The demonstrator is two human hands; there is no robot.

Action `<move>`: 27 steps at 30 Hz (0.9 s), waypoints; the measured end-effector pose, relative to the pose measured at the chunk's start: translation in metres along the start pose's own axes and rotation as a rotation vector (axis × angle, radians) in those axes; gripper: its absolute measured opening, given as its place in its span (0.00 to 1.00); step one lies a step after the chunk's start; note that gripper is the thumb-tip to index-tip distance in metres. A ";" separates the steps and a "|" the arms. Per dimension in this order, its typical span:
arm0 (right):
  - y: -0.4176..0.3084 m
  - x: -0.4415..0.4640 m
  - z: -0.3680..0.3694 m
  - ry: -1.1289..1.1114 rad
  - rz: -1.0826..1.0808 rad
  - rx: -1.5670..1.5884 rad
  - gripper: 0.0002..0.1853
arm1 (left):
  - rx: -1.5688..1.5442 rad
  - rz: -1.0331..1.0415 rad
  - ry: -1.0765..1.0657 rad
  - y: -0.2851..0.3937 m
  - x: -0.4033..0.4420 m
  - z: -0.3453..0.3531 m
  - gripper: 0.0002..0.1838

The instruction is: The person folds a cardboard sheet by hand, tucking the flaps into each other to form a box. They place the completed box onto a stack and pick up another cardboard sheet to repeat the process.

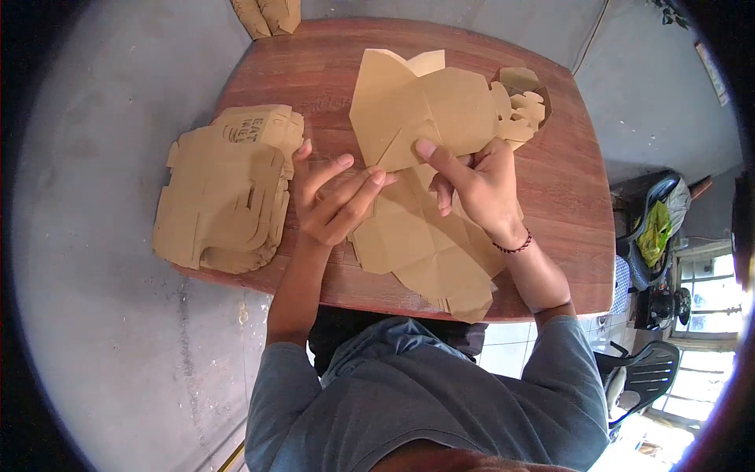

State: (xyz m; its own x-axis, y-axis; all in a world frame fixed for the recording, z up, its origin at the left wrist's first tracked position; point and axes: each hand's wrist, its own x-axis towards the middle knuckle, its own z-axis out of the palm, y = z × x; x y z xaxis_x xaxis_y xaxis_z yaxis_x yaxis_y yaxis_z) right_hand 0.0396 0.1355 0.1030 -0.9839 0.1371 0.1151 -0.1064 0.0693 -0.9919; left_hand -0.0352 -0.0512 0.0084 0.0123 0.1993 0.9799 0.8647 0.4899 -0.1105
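A partly folded brown cardboard box [460, 106] is held up over the table, its flaps standing at angles. My right hand [480, 185] grips its lower edge, thumb on the near panel and fingers curled beneath. To its left, my left hand [338, 197] has its fingers spread, the fingertips close to the box's lower left corner; whether they touch it I cannot tell. Below both hands lies a stack of flat cardboard blanks [409, 244], partly hidden by the right hand and the box.
Flat die-cut cardboard pieces [220, 189], one printed with dark lettering, are piled at the table's left edge. A small open cardboard box [521, 79] stands at the back right, beside cut-out tabs. Cardboard pieces [267, 16] stand beyond the far left corner. A dark chair [649, 374] is at right.
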 end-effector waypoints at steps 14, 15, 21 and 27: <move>0.000 0.008 -0.015 -0.135 0.026 -0.167 0.12 | -0.209 -0.125 0.096 -0.013 -0.007 0.011 0.27; -0.002 0.008 -0.019 -0.135 0.027 -0.166 0.12 | -0.355 -0.256 0.225 -0.014 -0.006 0.014 0.30; -0.005 0.008 -0.028 -0.263 0.025 -0.274 0.13 | -0.484 -0.422 -0.002 -0.024 -0.004 0.011 0.25; -0.004 0.008 -0.026 -0.282 0.014 -0.272 0.13 | -0.440 -0.255 -0.165 -0.001 0.006 0.011 0.20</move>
State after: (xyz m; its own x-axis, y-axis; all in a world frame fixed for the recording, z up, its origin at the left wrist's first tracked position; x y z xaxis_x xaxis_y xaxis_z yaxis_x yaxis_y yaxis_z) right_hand 0.0354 0.1622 0.1097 -0.9898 -0.1348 0.0450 -0.0882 0.3342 -0.9384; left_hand -0.0413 -0.0413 0.0128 -0.2743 0.2684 0.9234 0.9592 0.1452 0.2428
